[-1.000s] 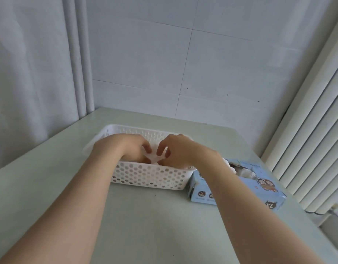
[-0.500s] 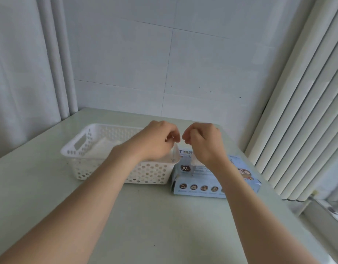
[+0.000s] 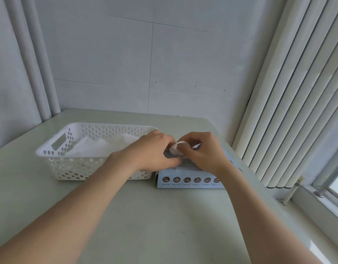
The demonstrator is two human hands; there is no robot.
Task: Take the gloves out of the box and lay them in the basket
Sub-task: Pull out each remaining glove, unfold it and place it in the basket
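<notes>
Currently extraction step: right grip (image 3: 202,153) pinches glove (image 3: 176,151) at box (image 3: 189,180) opening; left grip (image 3: 151,151) over box, closure indeterminable. Next: pull clear, carry left to basket (image 3: 69,168).

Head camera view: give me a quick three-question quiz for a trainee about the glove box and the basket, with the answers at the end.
1. True or false: the white perforated basket holds nothing.
2. Multiple choice: the blue glove box stands A) inside the basket, B) on the table just right of the basket, C) on the windowsill.
3. Short answer: which hand pinches the white glove at the top of the box?

Key
1. False: white gloves already lie in it.
2. B.
3. The right hand.
</notes>
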